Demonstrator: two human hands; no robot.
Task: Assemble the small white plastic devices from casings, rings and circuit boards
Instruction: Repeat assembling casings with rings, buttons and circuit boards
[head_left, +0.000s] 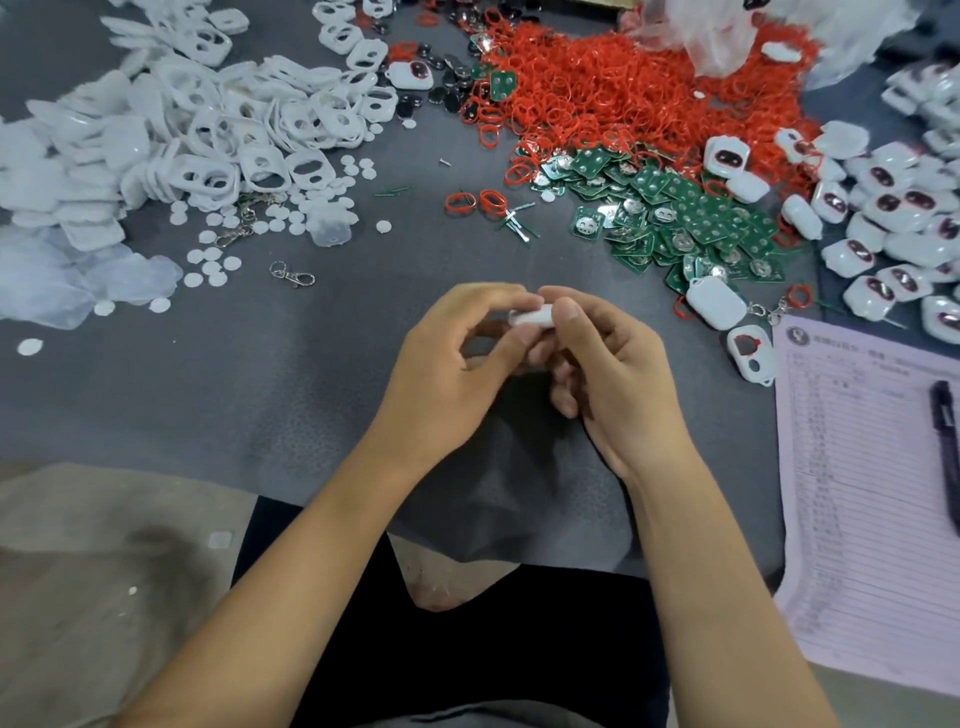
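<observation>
both hands, left hand (447, 358) and right hand (602, 364), are pinching a casing (532, 316), fingers clamped on it. it is looking light, stiff, slippery; edges seem safest.

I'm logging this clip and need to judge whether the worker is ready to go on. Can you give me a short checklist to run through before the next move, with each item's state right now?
1. White casing held by both hands: ok, the left hand and right hand both pinch it above the table.
2. Casing fully closed: cannot tell, the fingers cover most of it.
3. Ring and board inside it: cannot tell, hidden.
4. Green circuit boards available: ok, a pile lies ahead on the right.
5. Red rings available: ok, a big heap at the back.
6. Empty white casings available: ok, piled on the left.
</observation>
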